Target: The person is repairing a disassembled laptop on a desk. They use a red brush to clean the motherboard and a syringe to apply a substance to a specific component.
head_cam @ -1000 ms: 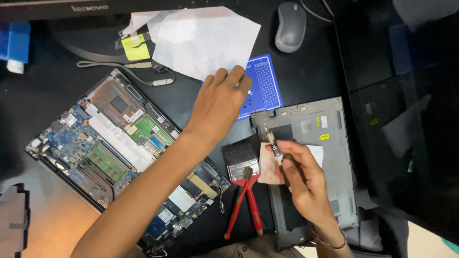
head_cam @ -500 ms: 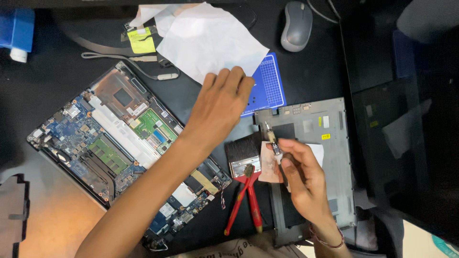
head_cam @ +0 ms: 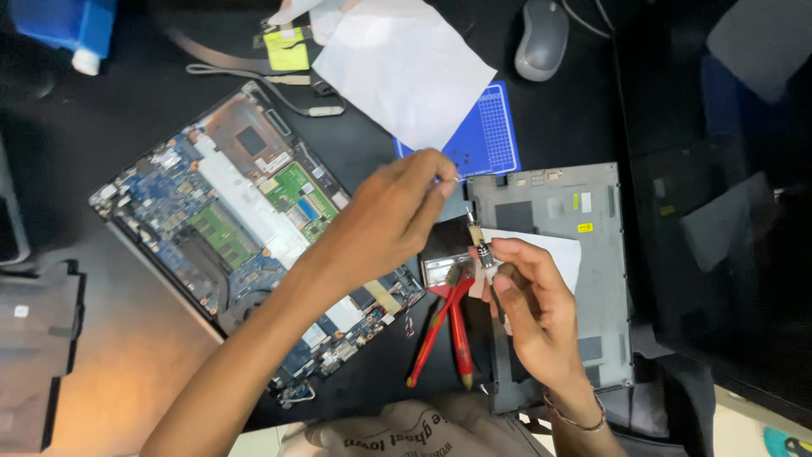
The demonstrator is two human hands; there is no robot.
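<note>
My left hand (head_cam: 397,211) reaches across the opened laptop (head_cam: 228,220), whose motherboard is bare. Its fingertips are pinched together on what looks like a small screw (head_cam: 454,178), just below the blue screw mat (head_cam: 495,135). My right hand (head_cam: 533,309) holds a small screwdriver (head_cam: 479,241) upright, tip pointing up toward the left fingertips and a short gap below them. The grey laptop bottom cover (head_cam: 592,279) lies under the right hand, with a white paper slip (head_cam: 558,254) on it.
Red-handled pliers (head_cam: 448,330) lie between the laptop and the cover. A white paper sheet (head_cam: 397,68), a yellow note (head_cam: 288,49), a grey mouse (head_cam: 541,38) and a blue object (head_cam: 68,25) sit at the far edge. A dark panel (head_cam: 34,347) lies at left.
My left hand has pulled back off the blue mat and closed its fingers into a pinch near the screwdriver tip. The right hand has kept the screwdriver nearly still.
</note>
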